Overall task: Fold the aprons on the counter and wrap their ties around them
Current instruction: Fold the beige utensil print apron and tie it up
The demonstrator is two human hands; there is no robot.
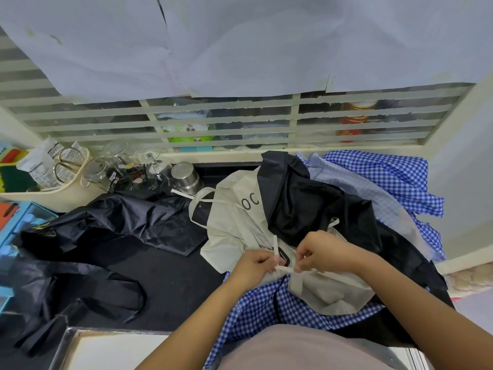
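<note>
Where both hands meet at the near edge of the heap, the left hand (257, 264) pinches a white tie (276, 245) of the cream apron (232, 225), and one end of the tie stands up between the two hands. The right hand (320, 252) pinches the same tie just beside the left hand's fingertips (thumb and forefinger curled on it). The cream apron lies crumpled under and beyond both hands. Just beyond the right hand a black apron (301, 206) lies over it. Beneath the wrists spreads blue checked cloth (256, 308). Well to the left of the left hand a dark apron (106, 225) sprawls on the black counter (170, 276).
</note>
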